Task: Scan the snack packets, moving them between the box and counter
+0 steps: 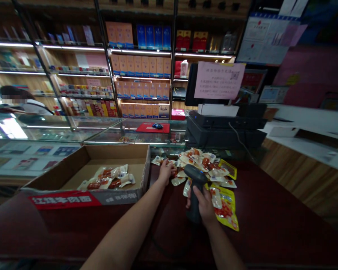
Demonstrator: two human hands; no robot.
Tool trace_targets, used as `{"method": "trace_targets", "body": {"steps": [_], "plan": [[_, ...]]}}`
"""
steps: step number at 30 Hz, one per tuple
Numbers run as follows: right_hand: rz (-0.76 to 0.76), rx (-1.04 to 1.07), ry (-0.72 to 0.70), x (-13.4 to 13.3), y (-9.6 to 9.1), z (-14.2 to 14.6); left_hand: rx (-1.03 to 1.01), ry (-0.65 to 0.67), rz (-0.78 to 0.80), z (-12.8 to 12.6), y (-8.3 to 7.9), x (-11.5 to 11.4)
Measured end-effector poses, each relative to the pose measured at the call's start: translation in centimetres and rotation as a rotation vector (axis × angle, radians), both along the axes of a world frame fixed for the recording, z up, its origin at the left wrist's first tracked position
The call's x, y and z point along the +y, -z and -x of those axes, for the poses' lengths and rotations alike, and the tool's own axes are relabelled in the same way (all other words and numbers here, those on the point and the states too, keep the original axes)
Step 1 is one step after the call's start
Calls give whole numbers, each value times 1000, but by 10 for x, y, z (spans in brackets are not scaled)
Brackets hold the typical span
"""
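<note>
Right hand (203,204): gripping barcode scanner (193,207)
Left hand (166,171): at sealed snack packets' (192,161) 9 o'clock edge (its grip, I cannot tell)
Open carton (119,198): left hand's 9 o'clock

Worktop (270,221) dark red-brown. Barcode scanner (194,204) dark grey. Sausage packets (195,160) near far edge: whitish, reddish-brown contents. Snack pouch (227,212) toward right edge: yellow, red print. Carton (112,199) toward left edge: tan inside; front red and grey, pale lettering.

Shows dark-framed shelves (173,37) at twelve o'clock, lit by white light strips (141,51). Has a glass counter (59,122) at nine, a pink wall (312,65) at two and a white-topped, wood-grain counter (295,168) at three. Includes a dark red tabletop (169,221) at six.
</note>
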State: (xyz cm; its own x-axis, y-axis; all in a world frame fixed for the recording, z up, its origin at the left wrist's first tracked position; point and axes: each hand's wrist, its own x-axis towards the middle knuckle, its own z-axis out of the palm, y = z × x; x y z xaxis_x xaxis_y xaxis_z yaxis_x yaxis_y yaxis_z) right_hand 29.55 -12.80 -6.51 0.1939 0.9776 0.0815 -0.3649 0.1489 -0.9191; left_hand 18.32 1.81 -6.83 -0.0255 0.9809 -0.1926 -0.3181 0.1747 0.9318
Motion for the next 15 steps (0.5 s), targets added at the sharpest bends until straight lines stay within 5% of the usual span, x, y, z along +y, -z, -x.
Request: {"method": "trace_targets", "body": {"steps": [4,11,15], "plan": [[-1,-8,-8,1,1,1,100,-68,-38,4,5,5],[-5,-33,-17,-2,-3,2,990,-191,-398,38,-27,-33],[-16,-38,-20,-2,-2,3,945,-308,-514,53,-25,-55]]}}
